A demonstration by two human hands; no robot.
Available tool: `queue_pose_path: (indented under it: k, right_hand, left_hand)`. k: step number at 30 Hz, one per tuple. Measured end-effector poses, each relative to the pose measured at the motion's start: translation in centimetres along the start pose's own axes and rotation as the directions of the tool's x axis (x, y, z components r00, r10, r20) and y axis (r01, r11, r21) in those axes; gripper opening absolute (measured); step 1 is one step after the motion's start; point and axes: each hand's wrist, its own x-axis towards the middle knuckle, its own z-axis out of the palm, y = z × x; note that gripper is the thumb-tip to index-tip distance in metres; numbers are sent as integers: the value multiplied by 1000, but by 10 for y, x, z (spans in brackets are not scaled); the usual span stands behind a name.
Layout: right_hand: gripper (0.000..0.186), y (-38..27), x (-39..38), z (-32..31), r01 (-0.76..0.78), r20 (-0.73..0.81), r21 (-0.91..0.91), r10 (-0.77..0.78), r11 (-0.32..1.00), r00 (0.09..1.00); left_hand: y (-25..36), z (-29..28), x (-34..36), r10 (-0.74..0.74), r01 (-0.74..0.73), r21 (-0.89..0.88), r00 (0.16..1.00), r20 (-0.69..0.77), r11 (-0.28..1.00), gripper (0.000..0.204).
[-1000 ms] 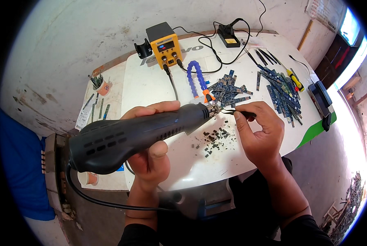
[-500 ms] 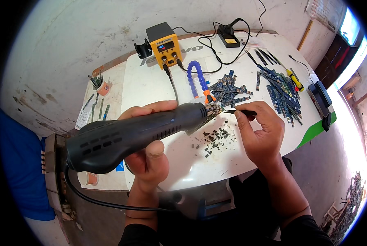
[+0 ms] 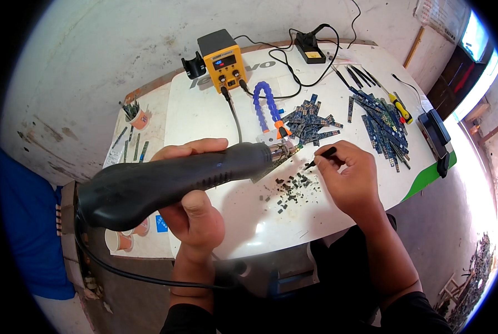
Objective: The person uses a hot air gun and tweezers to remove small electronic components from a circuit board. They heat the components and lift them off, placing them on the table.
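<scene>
My left hand [image 3: 200,221] is wrapped around a black hot air gun [image 3: 176,183], whose metal nozzle points right at a small circuit board strip [image 3: 298,148]. That strip is partly hidden behind the nozzle. My right hand [image 3: 353,175] pinches black tweezers [image 3: 325,156], with the tip low over loose black chips [image 3: 293,186] scattered on the white table [image 3: 249,222]. Just behind the nozzle stands a blue flexible arm [image 3: 259,106] with an orange tip [image 3: 282,131]. Whether the tweezers grip a chip is too small to tell.
A yellow soldering station [image 3: 222,61] stands at the back, a soldering iron stand [image 3: 311,49] to its right. Heaps of circuit board strips [image 3: 313,119] lie beyond my hands. Farther right are a yellow screwdriver [image 3: 400,108] and a black device [image 3: 434,133]. Paper cups [image 3: 118,241] stand left.
My right hand has drawn the tweezers away from the nozzle and down toward the loose chips, tilting them. The hot air gun has shifted slightly left.
</scene>
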Motion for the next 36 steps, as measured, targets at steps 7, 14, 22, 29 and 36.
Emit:
queue_pose_path:
  k: [7, 14, 22, 29, 36]
  right_hand:
    - [10, 5, 1, 4, -68, 120, -18, 70, 998, 990]
    - [9, 4, 4, -4, -87, -14, 2, 87, 996, 996]
    - [8, -14, -8, 7, 119, -232, 155, -81, 981, 969]
    - [14, -19, -16, 23, 427, -87, 104, -420, 898, 903]
    - [19, -21, -22, 34, 417, -52, 120, -414, 901, 909]
  left_hand:
    - [-2, -6, -2, 56, -59, -36, 996, -72, 998, 57]
    - [2, -11, 4, 26, -15, 57, 980, -197, 998, 55]
    - [5, -20, 4, -54, 79, 53, 931, -361, 995, 60]
    - [6, -22, 8, -35, 71, 54, 868, -496, 996, 62]
    - [3, -26, 7, -69, 70, -17, 875, -479, 997, 62]
